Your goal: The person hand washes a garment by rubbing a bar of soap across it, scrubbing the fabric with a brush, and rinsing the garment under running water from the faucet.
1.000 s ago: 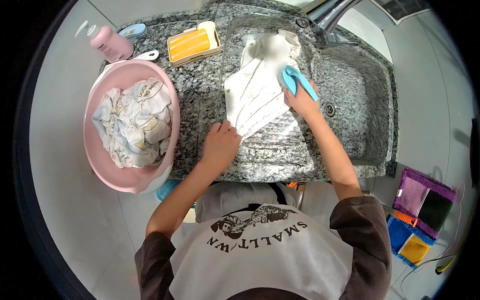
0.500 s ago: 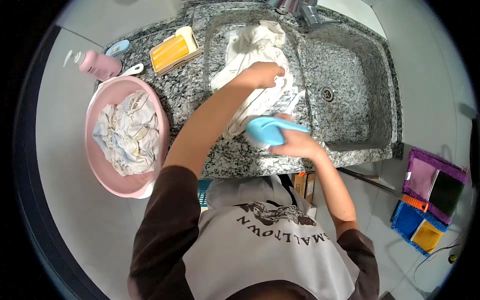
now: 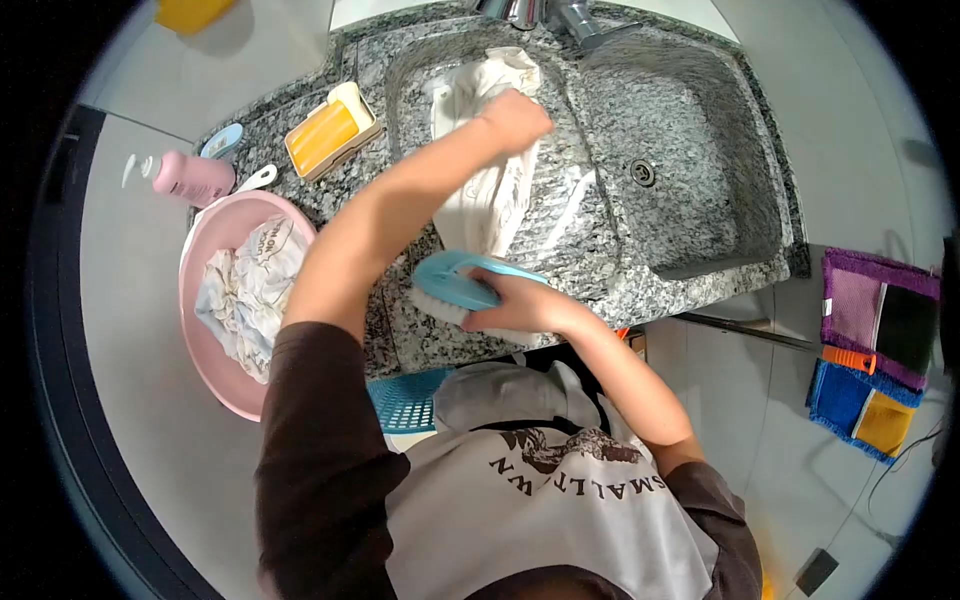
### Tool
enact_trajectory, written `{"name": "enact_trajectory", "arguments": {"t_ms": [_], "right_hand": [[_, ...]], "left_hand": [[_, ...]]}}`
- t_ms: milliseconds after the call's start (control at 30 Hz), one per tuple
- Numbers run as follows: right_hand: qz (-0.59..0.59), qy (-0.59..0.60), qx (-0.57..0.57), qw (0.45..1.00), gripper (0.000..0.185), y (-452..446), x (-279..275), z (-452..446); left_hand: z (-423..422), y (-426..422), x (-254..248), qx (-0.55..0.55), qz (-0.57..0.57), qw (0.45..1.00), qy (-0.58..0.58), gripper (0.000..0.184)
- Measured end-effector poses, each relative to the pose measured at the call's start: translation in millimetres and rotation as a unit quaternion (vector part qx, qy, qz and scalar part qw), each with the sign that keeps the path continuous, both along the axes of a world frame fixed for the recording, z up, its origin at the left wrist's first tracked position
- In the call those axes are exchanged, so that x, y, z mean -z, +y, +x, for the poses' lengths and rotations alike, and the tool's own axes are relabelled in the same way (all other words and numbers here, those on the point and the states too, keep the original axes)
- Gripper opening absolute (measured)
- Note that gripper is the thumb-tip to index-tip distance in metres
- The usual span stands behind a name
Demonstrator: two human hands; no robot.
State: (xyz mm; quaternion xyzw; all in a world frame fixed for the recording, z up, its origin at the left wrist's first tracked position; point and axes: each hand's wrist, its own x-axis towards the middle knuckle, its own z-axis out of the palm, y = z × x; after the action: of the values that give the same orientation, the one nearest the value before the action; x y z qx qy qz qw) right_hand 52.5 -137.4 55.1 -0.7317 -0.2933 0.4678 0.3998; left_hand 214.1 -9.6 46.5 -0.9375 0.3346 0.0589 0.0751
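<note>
A wet white garment (image 3: 480, 210) with small prints lies stretched along the granite washboard slope on the left of the sink. Near its upper end my left hand (image 3: 515, 120) is closed in a fist on the cloth. My right hand (image 3: 515, 302) grips the handle of a light-blue scrubbing brush (image 3: 452, 280), whose white bristles face down. The brush is at the garment's lower end, over the front edge of the counter; whether the bristles touch the cloth I cannot tell.
Left of the sink stands a pink basin (image 3: 205, 330) with crumpled white clothes (image 3: 255, 285). Behind it are a pink pump bottle (image 3: 195, 178) and a soap box (image 3: 330, 135) with yellow bars. A deeper basin with a drain (image 3: 643, 173) lies right, under a faucet (image 3: 580, 25).
My right hand has carried the brush left and toward my body. The garment is bunched narrower under my left hand. The whole view has shifted slightly.
</note>
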Motion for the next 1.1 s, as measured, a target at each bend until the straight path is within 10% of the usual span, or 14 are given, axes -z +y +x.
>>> {"name": "enact_trajectory", "arguments": {"t_ms": [233,567,733,1100], "right_hand": [[-0.110,-0.255,0.019,0.961,0.066,-83,-64,17],[-0.091,-0.554,-0.014,0.828,0.054,-127,-190,69],[-0.071,-0.641,-0.017,0.764,0.055,-137,-229,76],[0.117,-0.761,0.001,0.638,0.061,-138,-267,104]], "left_hand": [[-25,64,-73,-0.186,0.052,0.981,-0.015,0.019],[-99,77,-192,-0.271,-0.435,0.856,0.067,0.015],[-121,84,-224,-0.262,-0.496,0.828,-0.017,0.015],[-183,32,-290,-0.272,-0.213,0.913,-0.217,0.029]]}}
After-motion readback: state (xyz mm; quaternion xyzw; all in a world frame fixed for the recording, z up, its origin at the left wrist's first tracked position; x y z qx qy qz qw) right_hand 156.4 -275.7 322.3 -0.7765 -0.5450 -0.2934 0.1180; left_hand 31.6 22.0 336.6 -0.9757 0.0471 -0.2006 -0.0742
